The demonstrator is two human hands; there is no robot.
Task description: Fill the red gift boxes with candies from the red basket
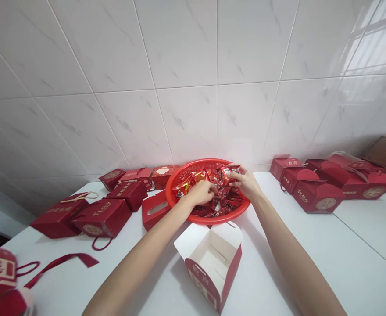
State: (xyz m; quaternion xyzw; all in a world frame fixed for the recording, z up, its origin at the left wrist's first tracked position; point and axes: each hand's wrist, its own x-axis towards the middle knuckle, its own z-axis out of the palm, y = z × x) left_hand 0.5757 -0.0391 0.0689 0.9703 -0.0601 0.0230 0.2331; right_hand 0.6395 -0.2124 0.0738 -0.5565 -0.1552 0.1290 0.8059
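"Where are the hands?"

"Right hand (244, 181), at the red basket (169, 194)'s two o'clock, pinches a red-and-white packet (225, 172); left hand (202, 193), near the basket's centre, curls among wrapped packets (227, 202), its grip impossible to tell."

"And progress?"

"Partial, it appears; the open box (226, 272), at the basket's six o'clock, shows bare white floor, unfilled; packets abound; closed red boxes (109, 214) at its ten o'clock, another group (318, 193) at two, hide any contents."

Wrapped sweets (228, 203) heaped in red basket (224, 218); red box (212, 259) upright, open, in front.
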